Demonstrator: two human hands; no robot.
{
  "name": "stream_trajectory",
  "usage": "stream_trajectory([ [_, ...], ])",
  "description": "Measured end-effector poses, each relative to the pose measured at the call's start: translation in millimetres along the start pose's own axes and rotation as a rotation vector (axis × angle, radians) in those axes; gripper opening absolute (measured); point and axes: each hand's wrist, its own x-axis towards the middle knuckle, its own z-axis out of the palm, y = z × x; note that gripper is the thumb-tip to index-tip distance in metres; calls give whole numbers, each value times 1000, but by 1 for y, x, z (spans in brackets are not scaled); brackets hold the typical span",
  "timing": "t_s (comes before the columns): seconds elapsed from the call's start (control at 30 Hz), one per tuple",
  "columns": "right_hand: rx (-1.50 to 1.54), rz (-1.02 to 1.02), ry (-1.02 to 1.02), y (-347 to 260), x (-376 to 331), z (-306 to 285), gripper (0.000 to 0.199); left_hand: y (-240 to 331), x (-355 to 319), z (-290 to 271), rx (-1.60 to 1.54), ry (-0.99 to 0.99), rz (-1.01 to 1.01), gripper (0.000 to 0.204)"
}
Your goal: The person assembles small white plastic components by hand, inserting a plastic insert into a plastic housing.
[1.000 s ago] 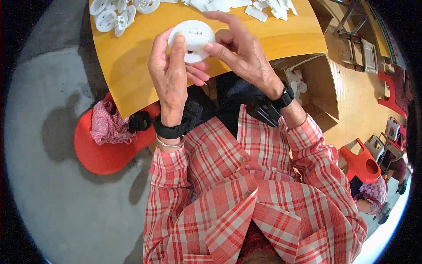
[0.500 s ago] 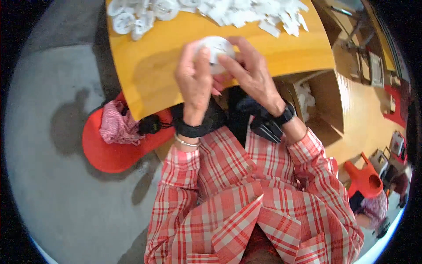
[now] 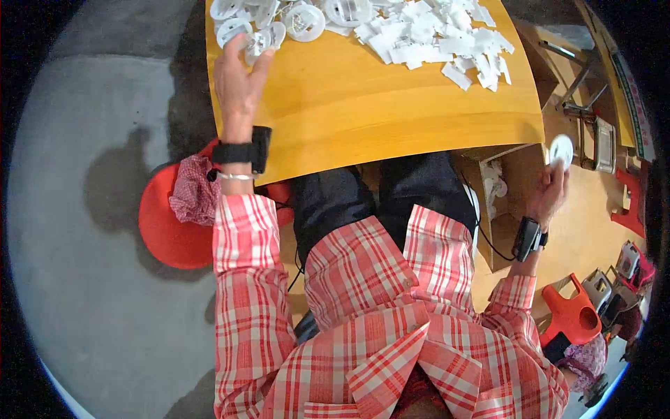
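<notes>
My right hand (image 3: pixel 548 193) is out at the right, pinching a round white plastic disc (image 3: pixel 561 151) by its lower edge, beside an open cardboard box. My left hand (image 3: pixel 239 80) reaches over the table's far left corner. Its thumb and fingers are spread at the edge of a round white plastic part (image 3: pixel 259 43), and no firm grip on it shows. More round white parts (image 3: pixel 305 22) lie close by in a loose heap, some with fine wires or metal bits. Farther right spreads a pile of flat white pieces (image 3: pixel 436 38).
The yellow table (image 3: pixel 391 112) ends just before my lap. Below its right end stands the cardboard box (image 3: pixel 508 216) with white parts inside. A red stool (image 3: pixel 167 227) with a patterned cloth (image 3: pixel 193 192) is at left. Another red stool (image 3: pixel 572 311) and a person's patterned sleeve (image 3: pixel 586 363) are at right.
My hands were together over the table's near edge on a white round part. They have parted: the right moved right with a white disc, the left went forward and left to the heap.
</notes>
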Motion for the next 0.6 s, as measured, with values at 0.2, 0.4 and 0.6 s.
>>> stream_trajectory([
  [0.2,-231,471,150,100,15,-133,28,-34,24,25,108,-97,93,62],
  [0.4,-224,744,126,180,-9,-190,21,-19,26,16,93,-224,-72,58],
  [0.6,-304,812,7,166,-28,-166,14,-6,-4,-18,-922,-98,-472,38],
])
